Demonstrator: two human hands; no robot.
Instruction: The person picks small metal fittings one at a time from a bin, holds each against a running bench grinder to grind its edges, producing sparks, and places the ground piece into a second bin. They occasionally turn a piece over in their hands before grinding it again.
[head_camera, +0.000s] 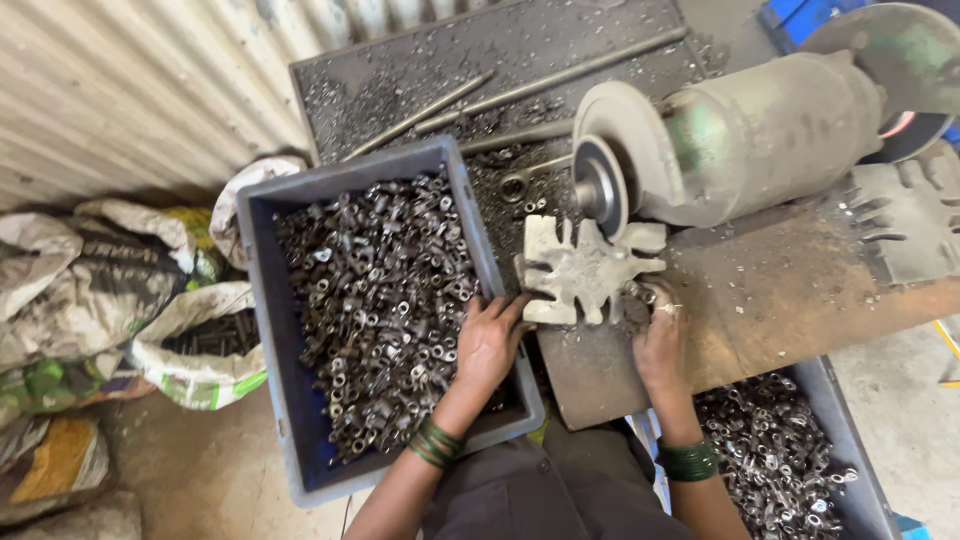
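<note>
The left hand (490, 340) rests fingers-down, loosely curled, on the small metal pieces (380, 290) at the blue bin's (262, 300) right edge, gripping nothing clear. The right hand (658, 345) pinches one piece beside the slotted plate (585, 268) — better kept low, clear of the grinding wheel (600, 185).

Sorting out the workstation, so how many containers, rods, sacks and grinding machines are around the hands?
Blue crates of small metal parts: 2, left crate, right crate
Long metal rods on the tray: 3, for example
Woven sacks: about 4, for example
Bench grinders: 1
Slotted metal plates: 2, for example
Total: about 12
</note>
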